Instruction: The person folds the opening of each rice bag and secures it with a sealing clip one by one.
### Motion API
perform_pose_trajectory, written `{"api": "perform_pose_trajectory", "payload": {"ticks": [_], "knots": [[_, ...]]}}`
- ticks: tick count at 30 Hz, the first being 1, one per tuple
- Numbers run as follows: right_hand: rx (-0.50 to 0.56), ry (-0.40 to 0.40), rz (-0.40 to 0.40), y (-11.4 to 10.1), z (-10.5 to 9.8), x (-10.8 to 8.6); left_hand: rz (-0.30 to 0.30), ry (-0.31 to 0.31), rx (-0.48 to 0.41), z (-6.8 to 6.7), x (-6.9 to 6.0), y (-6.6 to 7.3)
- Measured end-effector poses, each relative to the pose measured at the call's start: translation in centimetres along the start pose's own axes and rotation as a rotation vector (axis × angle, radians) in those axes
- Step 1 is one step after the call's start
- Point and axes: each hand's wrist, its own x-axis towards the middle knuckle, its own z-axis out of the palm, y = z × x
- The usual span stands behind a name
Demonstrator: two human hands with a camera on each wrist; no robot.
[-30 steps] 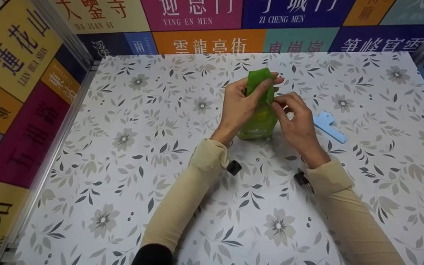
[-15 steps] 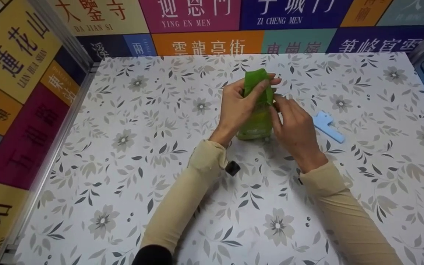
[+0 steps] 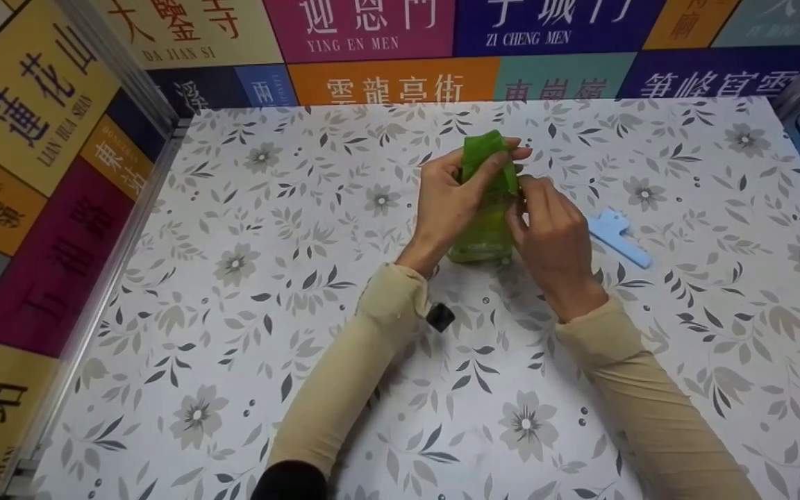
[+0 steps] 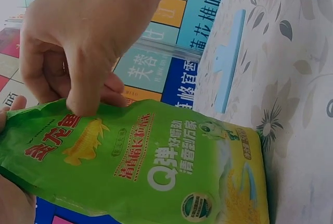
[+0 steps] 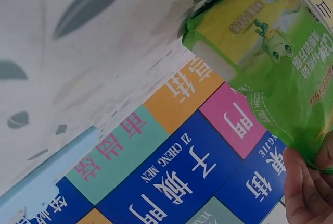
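A green and yellow bag of rice (image 3: 483, 239) stands upright on the table, its top narrowed and folded. My left hand (image 3: 444, 201) grips that top, thumb across the front and fingers behind. At the bag's right edge, just below the fold, my right hand (image 3: 554, 232) pinches the film between thumb and fingers. The left wrist view shows the printed front of the bag (image 4: 171, 166), a golden fish on it, with the right hand (image 4: 78, 41) at its edge. In the right wrist view, fingertips (image 5: 296, 182) hold the green film; the bag's opening is hidden.
A light blue plastic clip (image 3: 619, 236) lies on the table right of my right hand. Leaf-and-flower patterned cover spreads over the table (image 3: 233, 333). Panels with coloured lettering (image 3: 393, 80) border the back and both sides.
My right hand has turned and shifted slightly left along the bag's edge, its knuckles now more toward the camera. The left hand keeps its grip. Both the bag and the clip stay in place.
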Motion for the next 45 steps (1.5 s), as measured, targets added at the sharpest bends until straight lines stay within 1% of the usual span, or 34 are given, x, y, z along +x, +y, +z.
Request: {"api": "perform_pose_trajectory", "payload": {"ticks": [3,6,8,14,16,18,21,26,29,32,36,41,45], "knots": [[0.014,-0.006,0.023,0.1,-0.1,-0.2,-0.005,-0.012,-0.007,0.2,0.0,0.0],[0.069,-0.018,0.067,0.4,-0.3,-0.2,-0.019,-0.020,-0.022,0.3,0.0,0.1],[0.131,-0.032,0.105,0.6,-0.4,-0.2,-0.026,-0.021,-0.031,0.3,0.0,0.1],[0.377,-0.093,0.246,1.0,-0.7,0.1,-0.018,-0.021,-0.017,0.2,0.0,0.1],[0.434,-0.109,0.280,1.1,-0.7,0.3,-0.019,-0.021,-0.014,0.2,-0.1,0.1],[0.473,-0.116,0.293,1.2,-0.7,0.3,-0.016,-0.025,-0.017,0.2,-0.1,0.1],[0.504,-0.117,0.300,1.5,-0.5,0.3,-0.015,-0.027,-0.024,0.2,-0.3,0.1],[0.534,-0.130,0.319,1.8,-0.4,0.2,0.003,-0.021,-0.050,0.3,-0.4,0.2],[0.556,-0.137,0.335,1.9,-0.5,0.3,-0.013,-0.004,-0.059,0.3,-0.3,0.2],[0.572,-0.139,0.353,1.8,-0.6,0.4,-0.025,0.025,-0.033,0.3,-0.2,0.3],[0.594,-0.137,0.389,1.8,-0.6,0.4,-0.021,0.063,0.006,0.3,-0.2,0.4],[0.624,-0.146,0.434,1.9,-0.5,0.3,0.000,0.085,0.018,0.3,-0.2,0.3],[0.626,-0.163,0.453,2.1,-0.5,0.2,0.006,0.090,0.008,0.2,-0.1,0.3]]}}
